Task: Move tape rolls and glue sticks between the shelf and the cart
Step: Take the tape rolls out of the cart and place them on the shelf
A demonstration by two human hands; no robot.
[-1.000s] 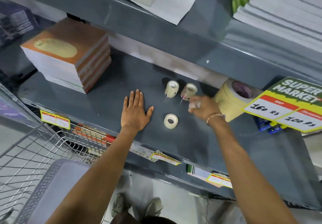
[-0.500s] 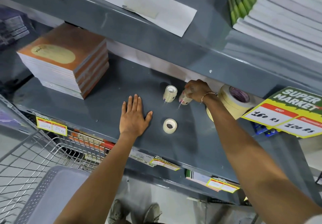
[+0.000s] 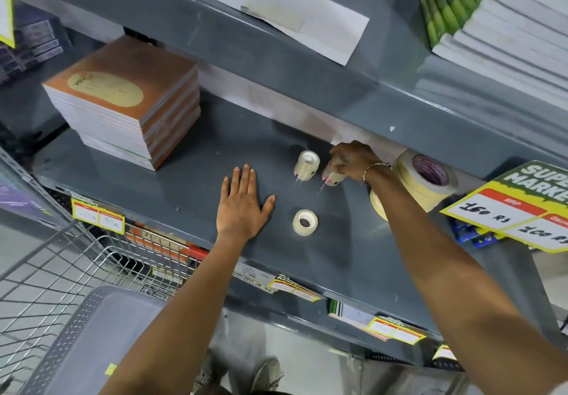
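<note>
Three lots of small clear tape rolls sit on the grey shelf [image 3: 184,185]. One single roll [image 3: 305,222] lies flat near the front. A short stack [image 3: 305,165] stands behind it. My right hand [image 3: 353,161] reaches under the upper shelf and grips the top of a second short stack of tape rolls [image 3: 332,178] right beside the first. My left hand [image 3: 239,207] rests flat on the shelf, fingers spread, left of the single roll and holding nothing. No glue sticks are in sight.
Large cream masking tape rolls [image 3: 424,179] lean at the back right behind my right wrist. A pile of brown notebooks [image 3: 129,102] stands at the left. A yellow price sign [image 3: 516,210] hangs at the right. The wire cart [image 3: 46,271] with a grey basket [image 3: 101,333] is below left.
My right hand carried a small tape roll from the shelf's middle to the back and set it onto the right-hand stack. The left hand stayed flat.
</note>
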